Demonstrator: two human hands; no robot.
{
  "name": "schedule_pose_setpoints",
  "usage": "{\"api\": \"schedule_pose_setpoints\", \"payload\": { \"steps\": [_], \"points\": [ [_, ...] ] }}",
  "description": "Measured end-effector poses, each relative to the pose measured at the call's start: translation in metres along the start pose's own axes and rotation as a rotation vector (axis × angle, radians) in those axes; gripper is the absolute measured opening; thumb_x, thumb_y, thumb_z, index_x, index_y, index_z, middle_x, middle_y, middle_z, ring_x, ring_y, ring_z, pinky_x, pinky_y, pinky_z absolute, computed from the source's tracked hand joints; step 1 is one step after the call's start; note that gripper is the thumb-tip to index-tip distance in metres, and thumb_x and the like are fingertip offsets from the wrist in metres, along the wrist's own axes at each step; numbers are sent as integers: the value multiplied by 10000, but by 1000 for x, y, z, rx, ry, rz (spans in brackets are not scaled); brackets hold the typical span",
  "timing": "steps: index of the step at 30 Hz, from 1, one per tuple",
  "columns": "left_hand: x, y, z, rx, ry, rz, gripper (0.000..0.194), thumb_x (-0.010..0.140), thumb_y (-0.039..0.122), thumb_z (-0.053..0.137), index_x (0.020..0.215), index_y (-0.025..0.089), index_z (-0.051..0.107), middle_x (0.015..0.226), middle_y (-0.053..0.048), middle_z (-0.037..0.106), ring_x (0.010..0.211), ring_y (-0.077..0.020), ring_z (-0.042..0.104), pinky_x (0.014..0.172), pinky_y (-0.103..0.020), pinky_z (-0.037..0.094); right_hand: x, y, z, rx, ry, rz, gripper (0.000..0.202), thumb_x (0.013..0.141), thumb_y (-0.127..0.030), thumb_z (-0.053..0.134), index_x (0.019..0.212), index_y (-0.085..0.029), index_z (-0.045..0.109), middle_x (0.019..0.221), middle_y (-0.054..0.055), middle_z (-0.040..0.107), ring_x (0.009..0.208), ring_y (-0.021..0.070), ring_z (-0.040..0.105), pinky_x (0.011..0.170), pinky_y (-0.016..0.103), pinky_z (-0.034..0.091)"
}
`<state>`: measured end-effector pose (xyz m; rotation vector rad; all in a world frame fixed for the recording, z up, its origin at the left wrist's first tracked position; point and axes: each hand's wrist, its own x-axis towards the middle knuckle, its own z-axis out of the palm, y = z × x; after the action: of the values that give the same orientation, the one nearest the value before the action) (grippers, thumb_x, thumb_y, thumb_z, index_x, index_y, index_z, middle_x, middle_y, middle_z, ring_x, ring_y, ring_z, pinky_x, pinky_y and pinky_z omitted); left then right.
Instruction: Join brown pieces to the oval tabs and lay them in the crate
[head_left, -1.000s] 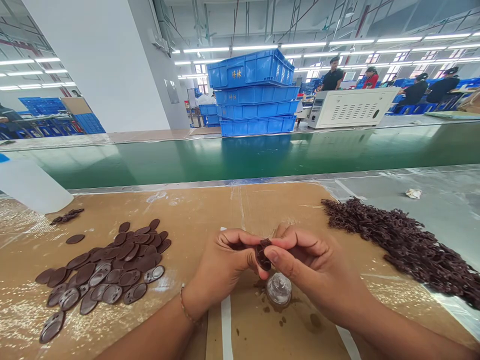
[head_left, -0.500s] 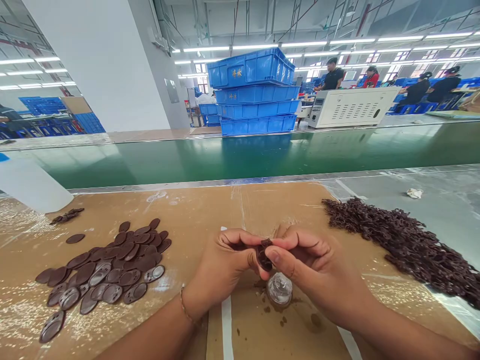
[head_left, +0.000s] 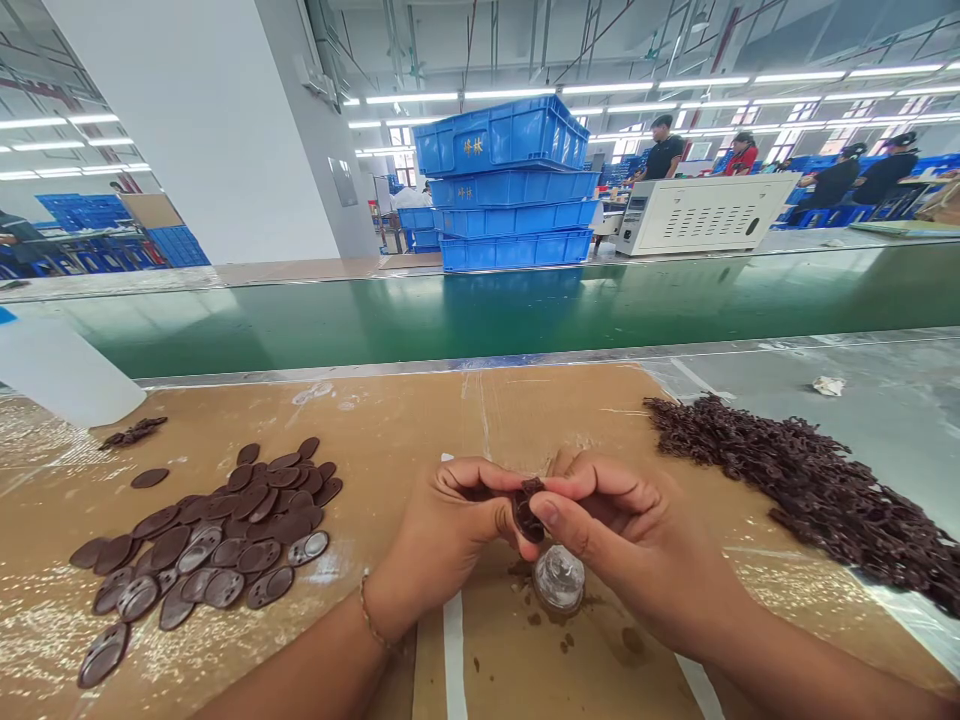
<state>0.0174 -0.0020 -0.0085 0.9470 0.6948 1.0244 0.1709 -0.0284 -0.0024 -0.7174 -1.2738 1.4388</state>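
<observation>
My left hand [head_left: 450,525] pinches a small dark brown piece [head_left: 529,512] between thumb and fingers, over the middle of the work surface. From the other side, my right hand [head_left: 622,530] has its thumb and forefinger closed on the same piece's upper edge. Fingertips cover much of it, so its exact kind is unclear. Just below the hands stands a small clear round container [head_left: 559,578], with dark spots on the cardboard around it. Flat brown oval pieces [head_left: 232,520] lie heaped to the left. A long pile of thin, dark brown pieces [head_left: 795,480] spreads at the right.
Brown cardboard [head_left: 360,420] covers the table. A white bottle [head_left: 67,375] leans in at the left. Beyond runs a green belt [head_left: 337,320], with stacked blue crates [head_left: 514,190] and a pale metal box [head_left: 705,215] behind it. Several people are in the background.
Both hands keep the same grip on the brown piece, with barely any movement. The piles and the clear container stay where they were.
</observation>
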Motion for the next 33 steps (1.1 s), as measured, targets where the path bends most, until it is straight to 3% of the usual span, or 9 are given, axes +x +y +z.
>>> {"api": "schedule_pose_setpoints", "payload": {
  "steps": [10,21,27,33],
  "points": [
    [1,2,2,19,59,-25,142,587,25,755,603,143,677,423,23,609,435,-86,562,481,-159,443,0,7,-2,48,-2,-17,184,858,-263,704,722,-198,599,671,-12,705,642,87,652,579,167,496],
    [-1,3,4,26,73,-36,159,554,60,811,586,141,677,413,22,604,432,-82,546,485,-161,443,0,2,0,-56,20,-26,228,843,-316,702,712,-191,563,661,1,681,622,122,656,569,227,510],
    [-1,4,3,46,43,-6,171,544,104,855,619,160,711,467,17,644,476,-78,571,526,-157,467,2,-7,-5,-240,-22,-70,180,907,-322,624,781,-201,580,695,-4,670,651,125,626,615,250,488],
    [-3,3,-3,45,-7,22,192,639,158,826,820,179,763,586,-7,700,561,-106,641,615,-205,527,0,-12,-15,-491,-12,-187,101,920,-296,607,851,-234,644,749,-26,649,702,107,614,656,223,475]
  ]
}}
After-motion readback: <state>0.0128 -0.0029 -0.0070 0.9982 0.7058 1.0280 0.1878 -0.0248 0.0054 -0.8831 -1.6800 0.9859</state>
